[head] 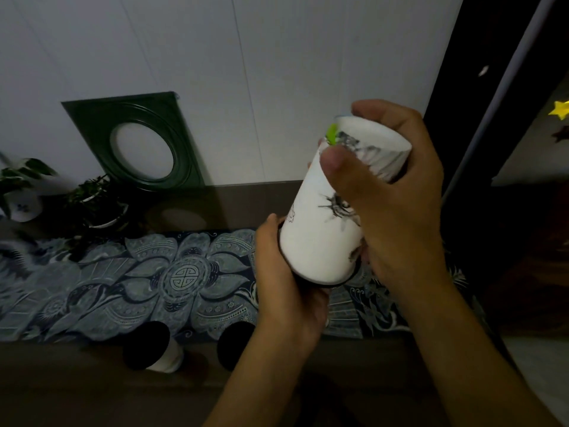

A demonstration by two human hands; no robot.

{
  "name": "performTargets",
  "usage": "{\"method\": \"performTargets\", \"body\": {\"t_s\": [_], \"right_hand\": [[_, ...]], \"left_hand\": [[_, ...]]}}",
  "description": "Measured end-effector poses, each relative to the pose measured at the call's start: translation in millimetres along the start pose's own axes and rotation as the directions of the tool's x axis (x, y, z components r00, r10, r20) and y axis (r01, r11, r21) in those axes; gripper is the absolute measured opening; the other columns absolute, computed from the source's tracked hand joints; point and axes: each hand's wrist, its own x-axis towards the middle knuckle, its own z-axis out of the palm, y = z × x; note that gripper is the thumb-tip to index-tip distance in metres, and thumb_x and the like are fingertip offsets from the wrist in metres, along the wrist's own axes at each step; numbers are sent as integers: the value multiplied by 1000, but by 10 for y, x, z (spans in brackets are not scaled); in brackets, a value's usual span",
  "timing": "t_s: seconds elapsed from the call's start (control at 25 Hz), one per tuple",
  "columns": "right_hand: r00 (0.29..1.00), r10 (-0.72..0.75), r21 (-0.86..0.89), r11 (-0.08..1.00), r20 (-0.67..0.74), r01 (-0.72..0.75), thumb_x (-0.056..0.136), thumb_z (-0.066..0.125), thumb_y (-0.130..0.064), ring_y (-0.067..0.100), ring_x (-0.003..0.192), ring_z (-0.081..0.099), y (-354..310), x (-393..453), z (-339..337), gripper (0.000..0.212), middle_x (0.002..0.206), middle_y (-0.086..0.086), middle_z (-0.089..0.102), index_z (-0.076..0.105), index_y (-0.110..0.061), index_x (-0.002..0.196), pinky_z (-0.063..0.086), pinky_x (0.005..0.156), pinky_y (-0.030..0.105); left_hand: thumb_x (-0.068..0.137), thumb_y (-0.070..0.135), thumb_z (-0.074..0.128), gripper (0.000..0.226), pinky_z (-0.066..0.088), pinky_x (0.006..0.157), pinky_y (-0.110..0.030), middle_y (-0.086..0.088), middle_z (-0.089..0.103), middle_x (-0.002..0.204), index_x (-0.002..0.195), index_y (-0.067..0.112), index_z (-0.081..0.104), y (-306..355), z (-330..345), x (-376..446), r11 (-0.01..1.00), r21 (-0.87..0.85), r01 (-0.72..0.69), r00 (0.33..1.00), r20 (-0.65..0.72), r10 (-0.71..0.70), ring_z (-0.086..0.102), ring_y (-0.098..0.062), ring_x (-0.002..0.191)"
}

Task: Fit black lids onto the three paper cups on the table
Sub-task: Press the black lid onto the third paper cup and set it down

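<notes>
A white paper cup (320, 238) with ink drawings is held in the air, tilted with its base up and to the right. My right hand (397, 192) grips its upper body. My left hand (286, 282) cups the mouth end, where a black lid (326, 283) shows as a thin dark rim. Two more paper cups stand near the table's front edge, each topped by a black lid: one at the left (147, 345), one (234, 343) partly behind my left forearm.
A blue patterned runner (154, 278) covers the brown table. A dark green frame with a round hole (138, 140) leans on the white wall. Two potted plants (92, 204) stand at the far left. A dark post rises at the right.
</notes>
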Motion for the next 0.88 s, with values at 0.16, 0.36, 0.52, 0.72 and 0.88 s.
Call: {"method": "performTargets", "body": {"t_s": [0.16, 0.36, 0.52, 0.72, 0.88], "right_hand": [[960, 78, 95, 990, 267, -107, 55, 80, -58, 38, 94, 71, 22, 95, -170, 72, 105, 18, 70, 58, -19, 112, 59, 77, 57], [1000, 28, 49, 998, 12, -28, 66, 82, -35, 20, 90, 72, 53, 49, -99, 45, 98, 5, 72, 58, -23, 102, 61, 74, 41], [983, 15, 33, 999, -184, -9, 73, 82, -20, 3, 79, 69, 55, -15, -2, 38, 85, -13, 66, 54, -25, 98, 56, 68, 21], [982, 96, 9, 995, 162, -99, 63, 81, -38, 27, 99, 70, 116, 61, -189, 58, 109, 10, 69, 55, -19, 111, 59, 81, 50], [885, 86, 128, 979, 458, -162, 56, 83, -54, 40, 95, 68, 105, 122, -295, 82, 104, 18, 68, 53, -6, 115, 57, 79, 54]], "left_hand": [[74, 47, 57, 55, 64, 68, -48, -25, 74, 97, 104, 4, 75, 138, -39, 25, 935, 67, 350, 911, 208, -356, 71, -40, 79], [99, 50, 42, 52, 61, 78, -51, -17, 79, 99, 99, 12, 78, 43, 7, 46, 992, 64, 106, 991, 80, -111, 77, -30, 78], [99, 53, 37, 52, 63, 61, -33, -7, 79, 90, 113, 16, 71, -109, 36, 78, 990, 126, -61, 998, -8, 62, 76, -16, 70], [93, 53, 43, 55, 63, 60, -40, -17, 77, 89, 84, 14, 81, 6, -56, 98, 972, 113, 206, 969, 117, -219, 74, -34, 74], [86, 58, 42, 64, 61, 53, -31, -23, 72, 92, 95, 6, 78, 83, -100, 78, 861, 236, 450, 831, 243, -500, 72, -34, 69]]}}
